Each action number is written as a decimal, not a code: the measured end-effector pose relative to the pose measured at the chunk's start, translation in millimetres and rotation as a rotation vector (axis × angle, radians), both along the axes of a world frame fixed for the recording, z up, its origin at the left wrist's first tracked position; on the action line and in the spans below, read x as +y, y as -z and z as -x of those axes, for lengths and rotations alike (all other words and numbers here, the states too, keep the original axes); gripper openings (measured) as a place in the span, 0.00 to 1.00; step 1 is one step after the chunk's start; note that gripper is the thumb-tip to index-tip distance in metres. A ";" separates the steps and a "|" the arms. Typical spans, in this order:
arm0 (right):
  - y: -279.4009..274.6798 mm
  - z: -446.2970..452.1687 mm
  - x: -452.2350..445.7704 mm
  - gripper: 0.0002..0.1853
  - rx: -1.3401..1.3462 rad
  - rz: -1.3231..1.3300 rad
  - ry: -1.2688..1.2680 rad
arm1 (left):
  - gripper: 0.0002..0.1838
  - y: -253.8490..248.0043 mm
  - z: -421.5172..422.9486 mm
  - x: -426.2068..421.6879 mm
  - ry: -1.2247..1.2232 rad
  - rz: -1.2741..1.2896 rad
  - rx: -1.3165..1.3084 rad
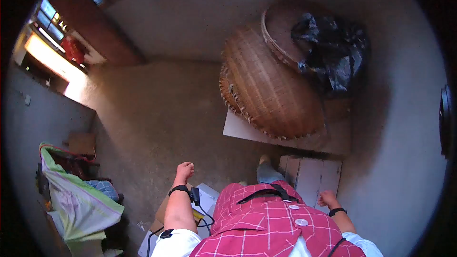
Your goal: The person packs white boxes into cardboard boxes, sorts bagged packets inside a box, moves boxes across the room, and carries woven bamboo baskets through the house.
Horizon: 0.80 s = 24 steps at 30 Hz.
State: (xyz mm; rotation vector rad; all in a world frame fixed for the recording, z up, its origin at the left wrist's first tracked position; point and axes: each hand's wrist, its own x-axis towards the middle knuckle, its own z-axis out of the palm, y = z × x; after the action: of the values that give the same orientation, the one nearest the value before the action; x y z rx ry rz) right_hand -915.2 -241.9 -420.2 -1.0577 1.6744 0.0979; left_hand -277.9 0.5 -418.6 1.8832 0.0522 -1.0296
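My left hand (185, 170) is curled into a loose fist, held out over the floor above an open cardboard box (208, 194); nothing shows in it. A black band with a small dark device and a cable is strapped at that wrist. On the other side, my right hand (327, 199) is also closed, with no object visible in its fingers. It hangs just above a pale, flat-topped box or bench (318, 178). A red checked apron (257, 214) covers my front.
A large woven bamboo basket (271, 85) lies overturned on a pale board (243, 127) ahead. Against it lean a round woven tray (281, 24) and a black plastic bag (328, 50). At left, a green-edged cloth (76, 204) drapes over furniture. A bright doorway (52, 54) stands far left.
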 end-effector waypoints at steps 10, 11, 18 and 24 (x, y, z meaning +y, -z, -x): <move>-57.9 -85.5 -101.5 0.15 -0.134 0.174 -0.075 | 0.12 19.2 20.5 -2.3 0.019 -0.027 0.114; -61.5 -94.7 -103.0 0.15 -0.147 0.204 -0.096 | 0.08 10.8 25.6 -1.3 -0.004 -0.050 0.103; -43.1 -77.0 -71.7 0.15 -0.046 0.187 -0.170 | 0.08 52.4 -9.1 35.0 -0.164 -0.059 0.307; -7.3 -13.6 -43.3 0.15 0.041 0.164 -0.132 | 0.09 59.1 -38.6 -0.6 0.002 -0.052 0.177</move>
State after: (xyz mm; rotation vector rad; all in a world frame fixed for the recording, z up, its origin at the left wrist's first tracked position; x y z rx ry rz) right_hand -901.5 -285.2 -412.9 -1.2969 1.6698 0.0691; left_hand -239.4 0.0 -477.7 1.8342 0.1813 -1.2040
